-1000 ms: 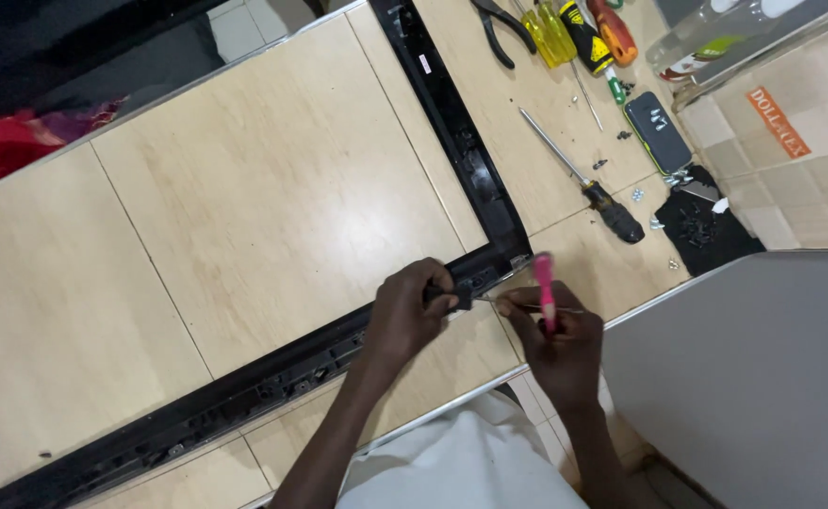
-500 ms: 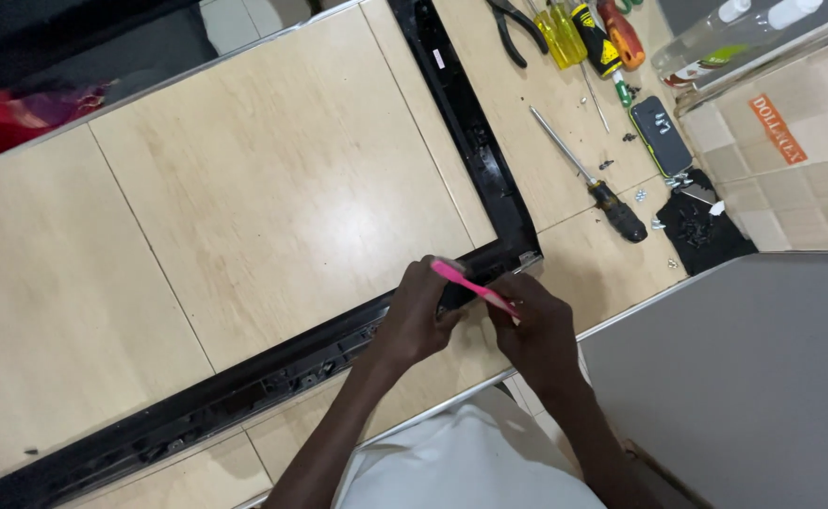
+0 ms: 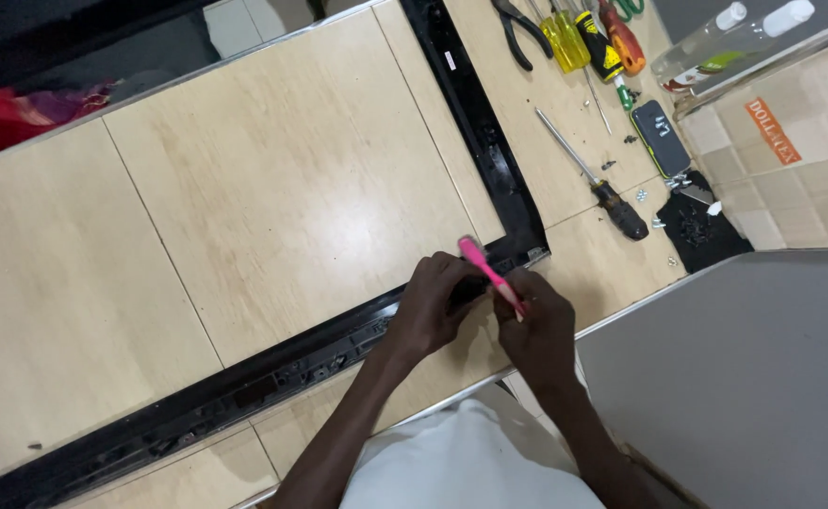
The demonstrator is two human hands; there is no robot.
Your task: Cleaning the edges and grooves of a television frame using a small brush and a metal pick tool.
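Working the black frame's [image 3: 475, 132] corner with a pink tool [image 3: 491, 275].
Right hand [image 3: 538, 325] grips the tool; left hand [image 3: 437, 306] presses the frame, grip unclear; steady prying likely needed.

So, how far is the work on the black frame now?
Done, it seems: small loose screws lie beside the black-handled screwdriver, so some fasteners look already out. In hand: the right hand holds a pink tool at the black frame near its corner, and the left hand rests on the frame. Left: the frame is on the table in one piece; remaining screws cannot be seen.

frame [image 3: 489, 160] on table [image 3: 272, 188] | screwdriver [image 3: 595, 176] right of frame
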